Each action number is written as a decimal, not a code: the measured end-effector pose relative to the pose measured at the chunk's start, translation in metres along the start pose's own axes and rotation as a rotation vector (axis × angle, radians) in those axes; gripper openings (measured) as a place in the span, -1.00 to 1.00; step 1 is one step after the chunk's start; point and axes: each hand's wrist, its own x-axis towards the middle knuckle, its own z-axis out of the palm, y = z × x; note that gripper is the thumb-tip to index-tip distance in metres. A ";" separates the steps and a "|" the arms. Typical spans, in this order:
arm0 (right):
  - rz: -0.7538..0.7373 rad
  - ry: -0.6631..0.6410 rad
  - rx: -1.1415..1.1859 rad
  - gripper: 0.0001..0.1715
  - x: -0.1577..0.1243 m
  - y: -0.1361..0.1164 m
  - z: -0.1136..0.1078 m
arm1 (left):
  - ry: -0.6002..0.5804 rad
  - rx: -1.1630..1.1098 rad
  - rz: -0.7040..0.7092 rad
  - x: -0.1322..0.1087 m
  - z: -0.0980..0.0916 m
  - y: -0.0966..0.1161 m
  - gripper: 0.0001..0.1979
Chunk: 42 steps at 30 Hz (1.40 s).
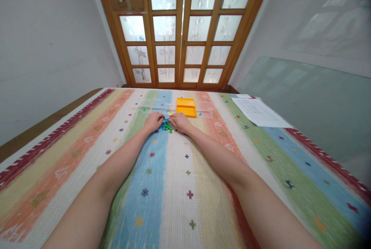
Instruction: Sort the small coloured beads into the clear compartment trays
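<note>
A small heap of tiny blue and green pieces (pixel 166 125) lies on the striped tablecloth between my two hands. My left hand (pixel 154 121) rests at the heap's left side, its fingers curled inward by the pieces. From the right, my right hand (pixel 180 122) reaches in with bent fingers touching the heap's edge. Whatever either hand's fingertips grip is too small to make out. Just behind my right hand sits an open orange box (pixel 186 108) with two shallow halves.
Clear plastic trays (pixel 151 106) stand left of the orange box, with a few small green pieces inside. Another clear tray (pixel 205 115) is to its right, holding a blue bit. White printed sheets (pixel 257 111) lie at the right edge; a glass panel (pixel 313 106) leans beyond.
</note>
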 end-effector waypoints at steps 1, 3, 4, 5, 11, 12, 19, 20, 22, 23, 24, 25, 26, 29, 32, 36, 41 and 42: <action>-0.004 0.008 0.001 -0.54 0.000 0.001 -0.001 | 0.005 -0.008 0.004 0.000 0.001 -0.001 -0.75; -0.012 0.030 0.012 -0.53 0.000 0.003 -0.002 | 0.010 -0.022 0.008 0.000 0.001 -0.001 -0.75; -0.014 0.040 0.021 -0.52 0.000 0.005 -0.002 | 0.009 -0.027 0.007 0.000 0.001 -0.002 -0.75; -0.015 0.049 0.033 -0.52 -0.001 0.006 -0.002 | 0.006 -0.030 0.005 0.000 0.000 -0.002 -0.75; -0.005 0.027 0.104 -0.56 -0.001 0.013 0.003 | -0.004 -0.021 0.009 0.000 -0.001 0.000 -0.75; -0.001 0.024 0.106 -0.56 -0.001 0.013 0.004 | -0.004 -0.021 0.008 0.000 -0.001 0.000 -0.75; 0.006 0.008 0.083 -0.53 0.001 0.008 0.006 | -0.017 0.001 -0.001 0.000 -0.002 0.001 -0.74; 0.001 0.012 0.080 -0.52 0.001 0.007 0.006 | -0.016 0.004 -0.003 0.000 -0.002 0.001 -0.74; -0.012 0.025 0.078 -0.51 0.001 0.006 0.005 | -0.014 0.004 -0.003 0.000 -0.002 0.001 -0.74; -0.017 0.033 0.078 -0.51 0.001 0.005 0.005 | -0.015 0.002 -0.002 0.000 -0.002 0.001 -0.74; -0.022 0.039 0.078 -0.50 0.000 0.005 0.004 | -0.016 -0.002 0.001 0.000 -0.002 0.001 -0.74; -0.026 0.044 0.079 -0.50 0.000 0.005 0.004 | -0.017 -0.006 0.004 0.000 -0.002 0.000 -0.73; -0.031 0.048 0.080 -0.49 0.000 0.006 0.004 | -0.018 -0.008 0.006 0.000 -0.001 0.000 -0.73; -0.043 0.044 0.086 -0.49 0.000 0.007 0.005 | -0.017 -0.005 0.011 0.001 -0.001 -0.001 -0.73; -0.051 0.033 0.094 -0.52 0.000 0.009 0.008 | -0.021 0.003 0.018 0.001 -0.001 -0.001 -0.72; -0.052 0.012 0.072 -0.53 0.001 0.007 0.010 | -0.020 0.010 0.014 0.000 -0.002 0.001 -0.72; -0.068 0.024 0.042 -0.54 0.000 0.002 0.008 | -0.008 0.002 -0.013 0.000 -0.004 0.003 -0.72; -0.071 0.039 0.039 -0.53 0.000 0.002 0.007 | -0.008 -0.005 -0.010 0.000 -0.005 0.004 -0.72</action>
